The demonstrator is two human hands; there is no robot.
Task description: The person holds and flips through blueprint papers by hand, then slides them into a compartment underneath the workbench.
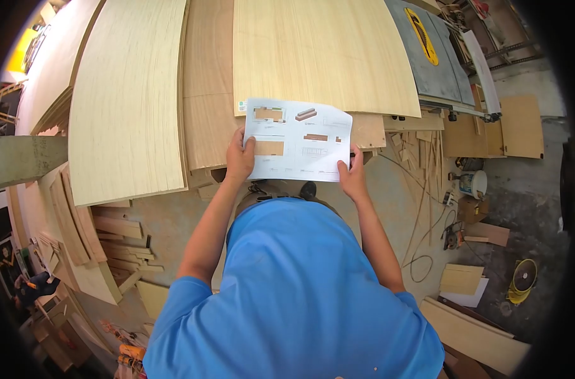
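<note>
A printed sheet of furniture drawings point(298, 140) is held up in front of me, with brown pictures and line plans on white paper. My left hand point(240, 156) grips its left edge, thumb on the front. On the opposite edge, my right hand point(352, 174) pinches the lower corner, and its other fingers go behind the paper. Just beyond the sheet lies a pale plywood panel point(319, 54), whose front edge is partly covered by the paper. A second plywood panel point(130, 95) lies to the left, over a browner board point(208, 82).
A table saw point(436, 54) with a yellow blade insert stands at the far right. Wood offcuts point(120, 240) lie on the floor at left, and thin strips point(426, 164) at right. A cable point(420, 265), a white bucket point(474, 184) and a yellow fan point(523, 278) are on the right.
</note>
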